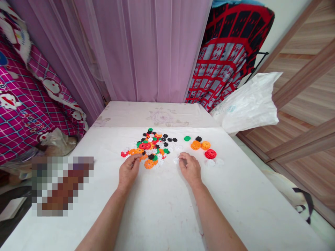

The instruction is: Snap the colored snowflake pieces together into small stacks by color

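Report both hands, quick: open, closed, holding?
Left hand: curled on the plastic disc pile, holding unclear.
Right hand: curled beside a white disc, holding unclear.

Plastic discs look red, orange, green, black and white.

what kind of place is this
Probably a bedroom in a home: a magenta checked quilt lies to the left, a lilac sheer curtain hangs behind, and the flat white padded surface looks like a mattress.
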The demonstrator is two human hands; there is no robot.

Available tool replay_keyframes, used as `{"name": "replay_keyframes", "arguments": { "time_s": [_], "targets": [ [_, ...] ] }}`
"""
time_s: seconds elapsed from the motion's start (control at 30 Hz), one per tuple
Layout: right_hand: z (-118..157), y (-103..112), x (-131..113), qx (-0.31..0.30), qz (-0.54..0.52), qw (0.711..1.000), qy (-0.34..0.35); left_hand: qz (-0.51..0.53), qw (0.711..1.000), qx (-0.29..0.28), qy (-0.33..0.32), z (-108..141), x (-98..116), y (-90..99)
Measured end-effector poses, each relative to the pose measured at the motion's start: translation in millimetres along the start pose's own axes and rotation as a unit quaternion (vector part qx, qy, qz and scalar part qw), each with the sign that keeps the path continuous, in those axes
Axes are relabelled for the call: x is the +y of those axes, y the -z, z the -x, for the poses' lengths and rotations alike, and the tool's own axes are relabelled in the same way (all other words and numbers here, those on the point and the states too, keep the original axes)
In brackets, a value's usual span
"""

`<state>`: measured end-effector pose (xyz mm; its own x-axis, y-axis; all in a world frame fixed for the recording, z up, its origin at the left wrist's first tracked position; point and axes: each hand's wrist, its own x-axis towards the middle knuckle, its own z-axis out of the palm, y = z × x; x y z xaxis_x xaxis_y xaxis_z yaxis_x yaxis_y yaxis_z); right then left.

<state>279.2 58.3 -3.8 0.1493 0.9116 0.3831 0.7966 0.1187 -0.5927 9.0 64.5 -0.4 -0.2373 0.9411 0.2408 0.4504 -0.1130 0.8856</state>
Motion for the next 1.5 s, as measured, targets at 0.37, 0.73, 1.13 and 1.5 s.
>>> {"name": "replay_keyframes", "arguments": {
  "time_s": [0.37, 0.73, 1.13, 1.5],
  "targets": [
    [1.4, -0.5, -1.0, 0.009, -0.002, 1.000, -0.001, -0.003, 1.000, -0.002, -0.004, 0.1, 2.1, 0.8],
    [1.6, 0.6, -1.5, 0.013, 0.000, 1.000, 0.001, -0.005, 1.000, -0.004, -0.008, 0.6, 2.1, 1.5],
    [14.0, -17.1, -53.7, -0.015, 0.078, 0.989, 0.125, -0.006, 1.000, -0.003, 0.000, 0.2, 2.7, 0.5],
    [13.5, -30.4, -67.2, -0.066, 0.109, 0.983, 0.134, -0.005, 1.000, -0.006, -0.007, -0.2, 1.9, -0.4]
  ]
}}
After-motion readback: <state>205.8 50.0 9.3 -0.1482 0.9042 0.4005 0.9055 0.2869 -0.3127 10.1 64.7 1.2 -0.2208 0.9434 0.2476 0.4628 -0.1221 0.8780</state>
